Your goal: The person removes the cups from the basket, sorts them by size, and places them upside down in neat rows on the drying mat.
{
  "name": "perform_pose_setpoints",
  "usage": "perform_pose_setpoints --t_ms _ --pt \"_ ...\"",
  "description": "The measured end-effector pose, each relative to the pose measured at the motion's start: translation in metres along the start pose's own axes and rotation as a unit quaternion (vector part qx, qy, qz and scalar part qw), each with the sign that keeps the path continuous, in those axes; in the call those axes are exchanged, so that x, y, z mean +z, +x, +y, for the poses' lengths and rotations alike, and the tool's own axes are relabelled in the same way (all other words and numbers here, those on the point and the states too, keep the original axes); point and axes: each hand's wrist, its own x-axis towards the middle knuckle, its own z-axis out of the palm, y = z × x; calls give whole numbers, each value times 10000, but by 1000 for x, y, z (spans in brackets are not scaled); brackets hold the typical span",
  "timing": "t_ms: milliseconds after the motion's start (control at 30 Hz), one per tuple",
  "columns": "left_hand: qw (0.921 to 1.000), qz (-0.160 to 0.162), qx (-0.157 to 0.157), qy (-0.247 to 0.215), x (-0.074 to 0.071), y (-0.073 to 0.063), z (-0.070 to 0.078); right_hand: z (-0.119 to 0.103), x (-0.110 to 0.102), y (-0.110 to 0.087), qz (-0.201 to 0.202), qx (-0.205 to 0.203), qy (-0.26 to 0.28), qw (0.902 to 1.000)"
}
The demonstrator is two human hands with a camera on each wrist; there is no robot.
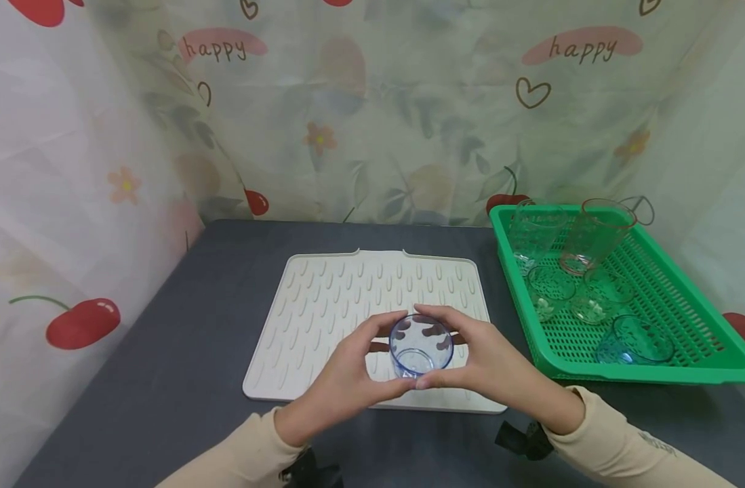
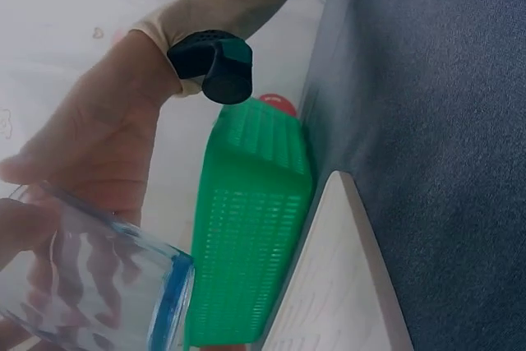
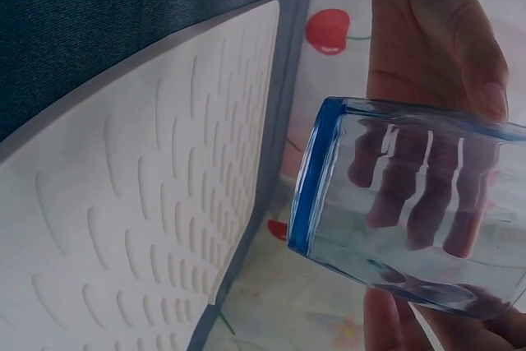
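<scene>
Two-handed grip: left hand and right hand curled round the blue-tinted glass tumbler, fingers spread to its width, neither hand nearer. Tumbler's over the near half of the white ridged mat, visible gap below; long axis roughly upright, mouth up, thick blue base toward mat. Green plastic basket sits right of mat.

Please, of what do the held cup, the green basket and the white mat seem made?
Cup: glossy, see-through glass or hard plastic, judging by its highlights. Basket: probably moulded plastic, slightly shiny, with perforated walls. Mat: matte, opaque, perhaps silicone or plastic; embossed-looking pattern.
</scene>
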Motion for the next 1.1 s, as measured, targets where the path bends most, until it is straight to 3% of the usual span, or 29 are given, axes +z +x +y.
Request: perform_pose_setpoints --t_ms 233,533,900,1100 --pt "9988 241 405 89 -7 2 1 -1 -1 -1 19 -268 288 9992" --pt "9969 273 743 -1 -12 2 4 0 2 -4 265 -480 416 9976" --pt "9924 368 1145 -255 -16 5 15 5 9 -4 -15 -81 812 9967" --pt "9928 298 1058 -468 -18 3 17 6 11 -3 -63 -122 751 9971"
